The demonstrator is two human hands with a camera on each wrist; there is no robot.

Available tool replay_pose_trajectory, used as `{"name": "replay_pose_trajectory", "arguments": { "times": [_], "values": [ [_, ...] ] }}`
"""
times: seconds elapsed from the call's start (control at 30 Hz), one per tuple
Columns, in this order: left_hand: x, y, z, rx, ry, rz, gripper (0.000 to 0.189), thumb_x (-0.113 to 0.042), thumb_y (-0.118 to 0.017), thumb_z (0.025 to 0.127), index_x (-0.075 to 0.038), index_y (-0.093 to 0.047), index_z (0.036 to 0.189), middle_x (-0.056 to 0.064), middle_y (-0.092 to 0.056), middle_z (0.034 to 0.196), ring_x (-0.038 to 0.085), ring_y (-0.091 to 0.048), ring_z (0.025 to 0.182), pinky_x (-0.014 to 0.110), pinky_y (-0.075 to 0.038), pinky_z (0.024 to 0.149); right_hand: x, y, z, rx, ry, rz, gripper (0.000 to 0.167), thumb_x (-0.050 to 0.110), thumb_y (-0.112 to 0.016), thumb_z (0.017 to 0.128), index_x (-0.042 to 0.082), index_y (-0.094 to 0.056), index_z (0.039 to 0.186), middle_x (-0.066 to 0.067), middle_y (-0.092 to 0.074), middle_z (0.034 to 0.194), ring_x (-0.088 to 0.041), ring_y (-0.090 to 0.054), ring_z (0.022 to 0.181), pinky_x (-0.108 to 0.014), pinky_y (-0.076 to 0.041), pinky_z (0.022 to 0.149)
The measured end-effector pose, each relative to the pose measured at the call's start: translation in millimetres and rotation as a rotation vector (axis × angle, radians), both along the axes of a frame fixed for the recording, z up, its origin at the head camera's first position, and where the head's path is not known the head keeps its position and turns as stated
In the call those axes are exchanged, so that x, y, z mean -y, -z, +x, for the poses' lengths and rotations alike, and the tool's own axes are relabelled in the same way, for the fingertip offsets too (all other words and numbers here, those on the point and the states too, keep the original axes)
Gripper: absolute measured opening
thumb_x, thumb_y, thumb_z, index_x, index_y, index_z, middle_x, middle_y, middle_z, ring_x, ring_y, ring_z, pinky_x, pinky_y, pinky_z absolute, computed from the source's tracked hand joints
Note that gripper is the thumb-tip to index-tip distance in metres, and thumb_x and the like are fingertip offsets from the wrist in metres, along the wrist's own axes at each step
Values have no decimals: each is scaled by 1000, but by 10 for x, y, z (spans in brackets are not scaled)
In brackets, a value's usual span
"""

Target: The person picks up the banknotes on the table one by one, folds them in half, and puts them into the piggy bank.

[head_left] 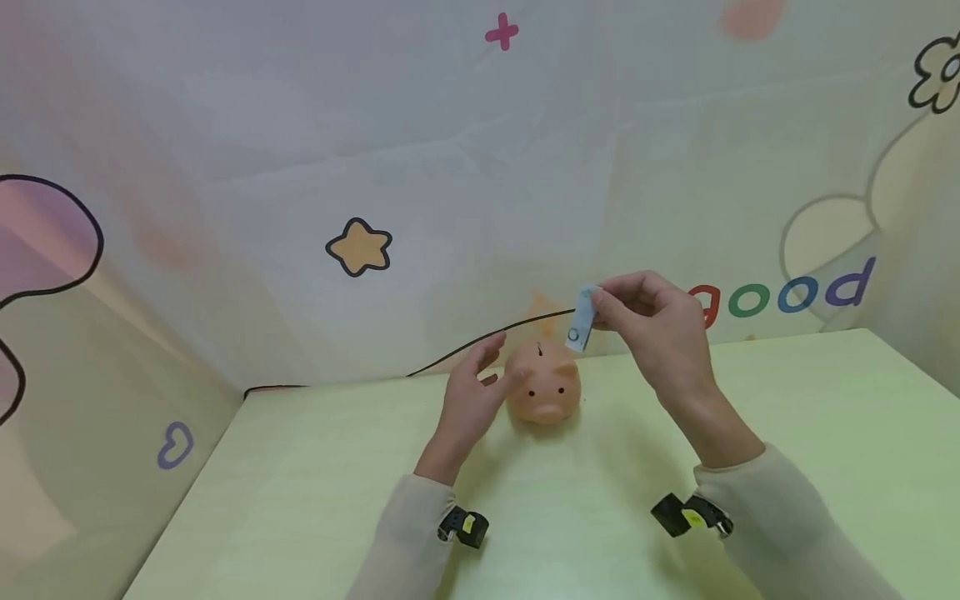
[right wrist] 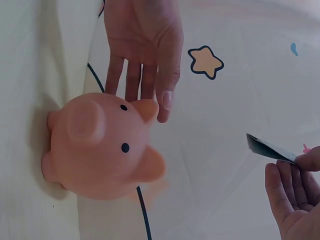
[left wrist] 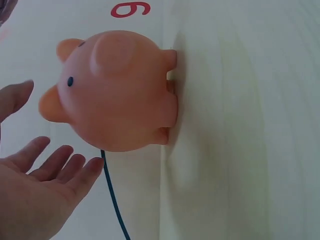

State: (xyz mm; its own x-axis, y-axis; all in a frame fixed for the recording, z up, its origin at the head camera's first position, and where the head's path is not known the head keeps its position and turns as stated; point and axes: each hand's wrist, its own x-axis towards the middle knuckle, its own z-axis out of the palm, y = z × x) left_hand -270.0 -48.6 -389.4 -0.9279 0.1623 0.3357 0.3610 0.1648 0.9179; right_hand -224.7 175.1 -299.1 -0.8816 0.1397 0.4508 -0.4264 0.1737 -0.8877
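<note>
A pink piggy bank [head_left: 546,402] stands upright on its feet, snout toward me, with a dark slot in its top. Beside it on the left is my left hand [head_left: 467,404], fingers extended and thumb overlapping the pig's ear in the head view. The left wrist view shows that hand's fingertips [left wrist: 92,167] close to the pig's side. Above and right of the pig, my right hand [head_left: 667,337] pinches a folded, bluish banknote [head_left: 581,323] between thumb and fingers. In the right wrist view the note [right wrist: 270,149] points toward the pig, apart from it.
The pig stands near the back of a pale green table [head_left: 330,483]. Behind the table hangs a light backdrop [head_left: 465,192] printed with a star, a flower and colored letters. Each sleeve carries a small black wrist camera, such as the left camera [head_left: 463,527].
</note>
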Motion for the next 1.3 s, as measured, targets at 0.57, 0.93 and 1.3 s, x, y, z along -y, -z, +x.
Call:
{"name": "replay_pose_trajectory", "arguments": {
  "times": [0.57, 0.93, 1.3],
  "values": [
    [-96, 94, -43, 105, 60, -50, 63, -18, -75, 102, -3, -49, 157, 12, -47, 162, 30, -39, 152, 46, -40, 120, 253, 178, -413, 38, 82, -119, 22, 15, -74, 100, -5, -70, 109, -6, -70, 97, -14, -71, 83, -23, -60, 82],
    [-100, 148, -58, 104, 60, -35, 62, -16, -76, 102, 0, -50, 156, 14, -49, 160, 33, -41, 151, 47, -41, 120, 351, 388, -553, 88, 168, -4, 16, 15, -72, 99, 0, -72, 102, -10, -71, 93, -25, -76, 83, -22, -56, 75],
    [-107, 122, -37, 91, 26, -48, 61, -15, -77, 101, 0, -52, 154, 15, -51, 158, 34, -43, 149, 48, -43, 118, 444, 431, -603, 38, 211, 76, 13, 14, -70, 99, 1, -73, 99, -12, -75, 91, -19, -73, 76, -22, -53, 67]
  ]
}}
